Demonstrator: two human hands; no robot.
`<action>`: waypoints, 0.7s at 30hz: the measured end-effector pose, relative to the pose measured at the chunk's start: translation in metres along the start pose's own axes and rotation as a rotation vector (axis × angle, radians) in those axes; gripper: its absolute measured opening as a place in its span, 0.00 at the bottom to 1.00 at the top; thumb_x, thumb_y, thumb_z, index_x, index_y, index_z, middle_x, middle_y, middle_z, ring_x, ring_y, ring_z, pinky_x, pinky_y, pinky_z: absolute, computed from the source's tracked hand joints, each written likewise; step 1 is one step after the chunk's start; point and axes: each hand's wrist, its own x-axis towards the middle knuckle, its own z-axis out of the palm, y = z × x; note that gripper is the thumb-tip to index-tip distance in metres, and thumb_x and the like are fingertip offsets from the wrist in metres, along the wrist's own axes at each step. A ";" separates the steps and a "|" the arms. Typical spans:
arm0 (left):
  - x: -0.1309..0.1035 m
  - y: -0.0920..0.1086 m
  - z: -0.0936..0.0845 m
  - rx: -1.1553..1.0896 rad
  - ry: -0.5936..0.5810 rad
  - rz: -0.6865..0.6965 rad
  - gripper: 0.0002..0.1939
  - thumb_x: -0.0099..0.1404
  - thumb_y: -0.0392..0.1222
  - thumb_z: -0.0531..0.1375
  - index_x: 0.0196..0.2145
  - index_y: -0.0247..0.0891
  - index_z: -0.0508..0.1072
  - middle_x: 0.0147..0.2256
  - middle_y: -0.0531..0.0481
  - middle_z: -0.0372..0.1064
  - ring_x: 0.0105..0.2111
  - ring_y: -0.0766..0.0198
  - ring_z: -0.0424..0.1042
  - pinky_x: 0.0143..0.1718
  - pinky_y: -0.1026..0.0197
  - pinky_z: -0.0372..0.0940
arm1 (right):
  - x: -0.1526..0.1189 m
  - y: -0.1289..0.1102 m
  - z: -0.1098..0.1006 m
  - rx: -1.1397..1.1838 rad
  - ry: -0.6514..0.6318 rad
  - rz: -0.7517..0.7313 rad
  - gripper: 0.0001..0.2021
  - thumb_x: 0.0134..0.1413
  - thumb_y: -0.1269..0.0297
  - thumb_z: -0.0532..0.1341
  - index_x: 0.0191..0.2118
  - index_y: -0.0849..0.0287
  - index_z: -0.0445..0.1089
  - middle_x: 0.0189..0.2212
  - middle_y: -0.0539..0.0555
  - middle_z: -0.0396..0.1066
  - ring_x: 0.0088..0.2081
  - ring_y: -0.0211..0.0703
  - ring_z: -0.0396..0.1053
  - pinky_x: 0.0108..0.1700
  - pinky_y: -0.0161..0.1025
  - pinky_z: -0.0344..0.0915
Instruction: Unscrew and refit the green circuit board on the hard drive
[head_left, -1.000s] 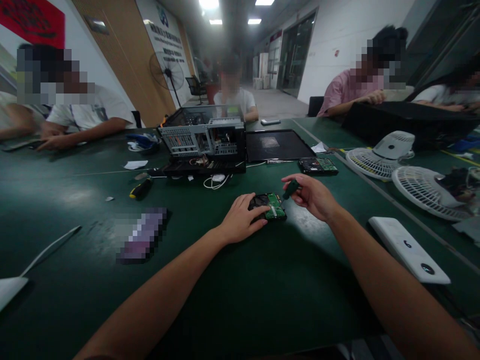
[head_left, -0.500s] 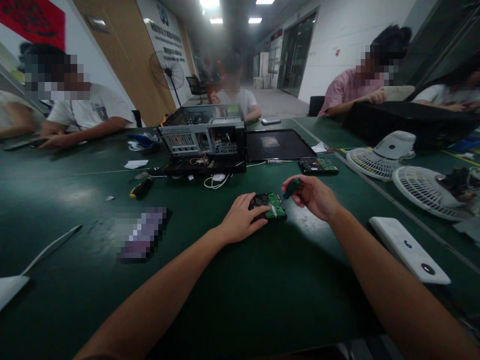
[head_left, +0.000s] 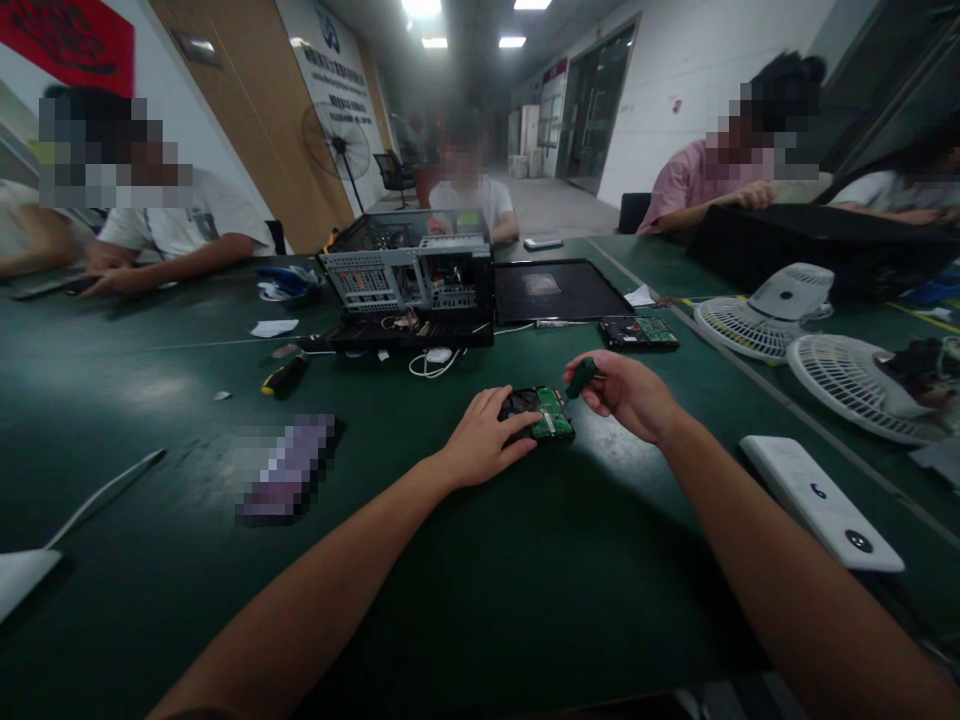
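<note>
A hard drive with a green circuit board [head_left: 553,408] lies on the dark green table, board side up. My left hand [head_left: 484,437] grips it from the left, with fingers over its top and along its near edge. In my right hand [head_left: 626,393] is a screwdriver with a dark green handle [head_left: 581,378], held between thumb and fingers. Its shaft slants down to the right edge of the drive; the tip is too small to make out. A second drive [head_left: 639,332] lies farther back on the right.
An open computer case [head_left: 409,280] stands behind, beside a black panel [head_left: 559,290]. White fan parts [head_left: 761,325] and a white device [head_left: 821,500] lie right. On the left are a yellow-black screwdriver [head_left: 283,375] and a phone-like object [head_left: 289,468]. Several people sit around the table.
</note>
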 end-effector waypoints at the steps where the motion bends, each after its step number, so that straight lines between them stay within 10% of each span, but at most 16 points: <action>1: 0.000 0.000 0.000 -0.005 -0.001 0.001 0.23 0.73 0.55 0.59 0.63 0.53 0.70 0.70 0.43 0.47 0.68 0.40 0.50 0.67 0.36 0.51 | 0.000 0.000 0.000 -0.009 0.009 0.000 0.14 0.63 0.55 0.59 0.45 0.57 0.75 0.40 0.57 0.75 0.26 0.36 0.61 0.23 0.37 0.49; 21: -0.001 0.002 -0.003 0.002 -0.021 -0.015 0.23 0.74 0.55 0.58 0.63 0.55 0.69 0.70 0.45 0.45 0.69 0.41 0.48 0.68 0.35 0.49 | 0.000 -0.002 -0.004 -0.131 0.089 -0.089 0.10 0.56 0.62 0.61 0.41 0.56 0.75 0.34 0.54 0.73 0.24 0.35 0.58 0.24 0.37 0.48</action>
